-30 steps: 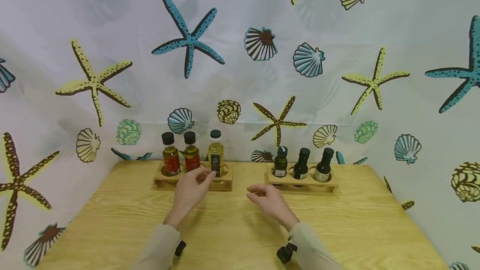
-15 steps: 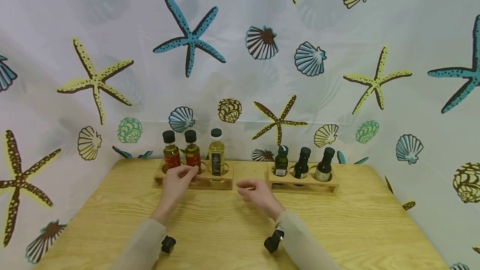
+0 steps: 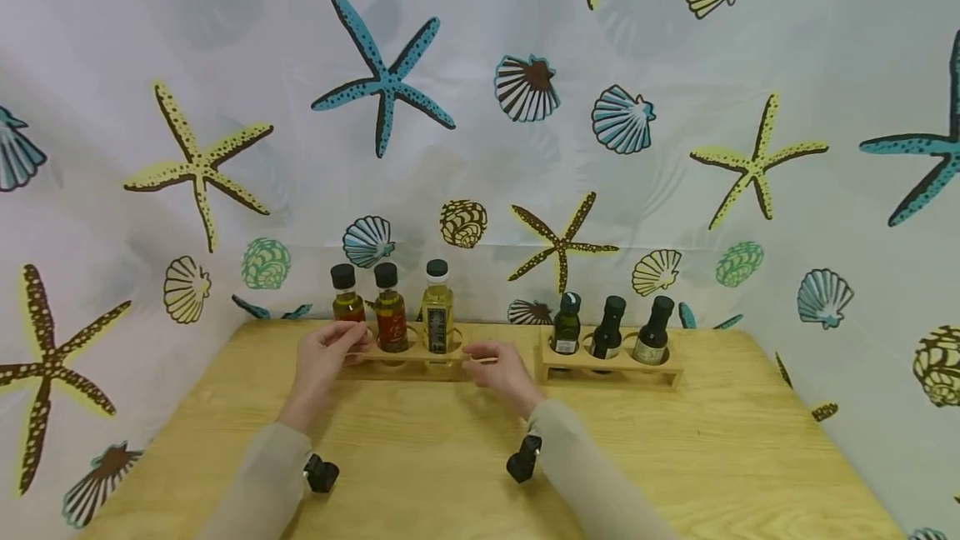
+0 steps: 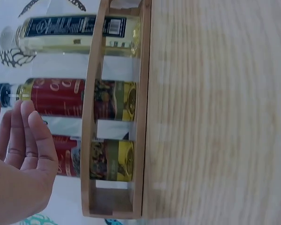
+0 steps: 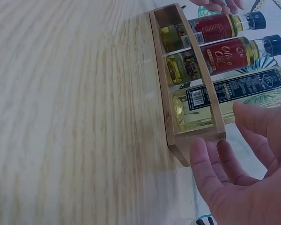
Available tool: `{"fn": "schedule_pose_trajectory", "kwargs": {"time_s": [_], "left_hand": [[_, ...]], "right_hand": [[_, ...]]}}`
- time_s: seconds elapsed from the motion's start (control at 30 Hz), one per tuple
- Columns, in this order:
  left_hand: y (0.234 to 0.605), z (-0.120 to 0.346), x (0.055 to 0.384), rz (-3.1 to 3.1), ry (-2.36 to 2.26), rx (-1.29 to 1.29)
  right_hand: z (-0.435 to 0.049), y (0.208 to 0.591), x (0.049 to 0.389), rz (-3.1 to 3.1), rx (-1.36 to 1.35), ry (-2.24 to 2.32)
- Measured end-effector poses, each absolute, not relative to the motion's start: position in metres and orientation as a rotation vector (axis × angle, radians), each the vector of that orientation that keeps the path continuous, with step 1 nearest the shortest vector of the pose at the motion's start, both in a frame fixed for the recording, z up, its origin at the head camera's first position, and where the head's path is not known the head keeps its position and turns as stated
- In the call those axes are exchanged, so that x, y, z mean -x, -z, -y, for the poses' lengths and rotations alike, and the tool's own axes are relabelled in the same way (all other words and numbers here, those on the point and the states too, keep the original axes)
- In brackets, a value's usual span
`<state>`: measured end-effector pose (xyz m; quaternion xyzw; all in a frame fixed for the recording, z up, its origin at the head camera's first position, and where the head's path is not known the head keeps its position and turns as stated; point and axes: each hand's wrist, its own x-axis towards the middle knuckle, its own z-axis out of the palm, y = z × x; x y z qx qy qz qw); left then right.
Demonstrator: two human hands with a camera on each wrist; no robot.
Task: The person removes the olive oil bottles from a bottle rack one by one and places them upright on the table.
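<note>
A wooden rack (image 3: 408, 372) at the left back of the table holds three bottles. Two are olive oil bottles with red labels: a middle one (image 3: 392, 322) and a leftmost one (image 3: 348, 307), partly behind my left hand. At the right stands a clear bottle (image 3: 437, 317) of pale oil with a black label. My left hand (image 3: 322, 363) is in front of the rack's left end, fingers loosely bent and holding nothing. My right hand (image 3: 504, 375) is at the rack's right end; in the right wrist view its fingertips (image 5: 199, 147) are right at the end panel.
A second wooden rack (image 3: 630, 367) stands to the right with three dark bottles: one left (image 3: 567, 325), one middle (image 3: 608, 328), one right (image 3: 653, 332). Behind the wooden table (image 3: 420, 457) hangs a white curtain (image 3: 480, 157) printed with starfish and shells.
My left hand has moved left along the rack, from before the clear bottle to the leftmost one. My right hand has moved left to the rack's right end. The bottles stay in place.
</note>
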<state>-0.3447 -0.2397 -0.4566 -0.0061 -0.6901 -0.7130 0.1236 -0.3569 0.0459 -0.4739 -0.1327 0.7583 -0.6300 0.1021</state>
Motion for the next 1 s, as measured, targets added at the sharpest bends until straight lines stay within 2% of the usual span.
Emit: {"fn": "schedule_pose_trajectory", "kwargs": {"time_s": [0.23, 0.47, 0.67, 0.9, 1.0], "left_hand": [[0.516, 0.282, 0.397, 1.769, 2.208, -0.027], [0.547, 0.302, 0.438, 1.764, 1.921, -0.151], [0.524, 0.302, 0.429, 1.951, 1.772, -0.141], [0.465, 0.280, 0.381, 2.198, 1.801, 0.026], [0.453, 0.274, 0.370, 2.247, 1.817, 0.071]], "right_hand": [[-0.037, 0.478, 0.363, -2.320, 0.354, 1.833], [-0.037, 0.484, 0.371, -2.282, 0.347, 1.875], [-0.038, 0.490, 0.374, -2.238, 0.331, 1.937], [-0.032, 0.492, 0.373, -2.269, 0.285, 1.999], [-0.031, 0.492, 0.373, -2.273, 0.286, 1.990]]}}
